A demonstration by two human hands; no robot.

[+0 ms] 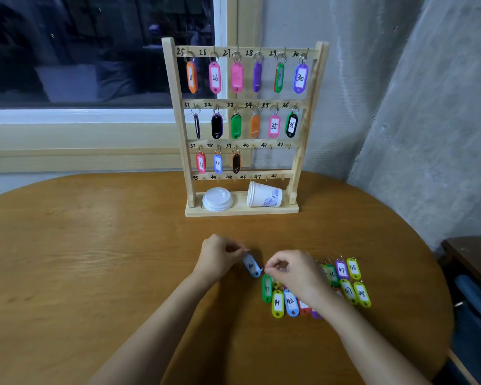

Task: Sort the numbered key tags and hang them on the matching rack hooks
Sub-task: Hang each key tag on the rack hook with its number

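Note:
A wooden key rack (313, 112) stands at the table's far side, its hooks numbered 25 to 48. Tags hang on hooks 25 to 39; hooks 40 to 48 are bare. A light blue tag (252, 265) lies between my hands: my left hand (220, 255) pinches its upper end, and my right hand (295, 272) pinches the ring at its lower end. Its number is blurred. Loose tags lie under and right of my right hand: green 40 (267, 288), yellow-green 41 (277, 303), blue 42 (291, 302), purple 47 (341, 270), yellow-green 48 (353, 268).
A white cup lid (217, 199) and a paper cup (264, 195) on its side rest on the rack's base. The round wooden table (95, 259) ends at a wall behind and to the right. A dark stool or shelf (472, 259) stands off the right edge.

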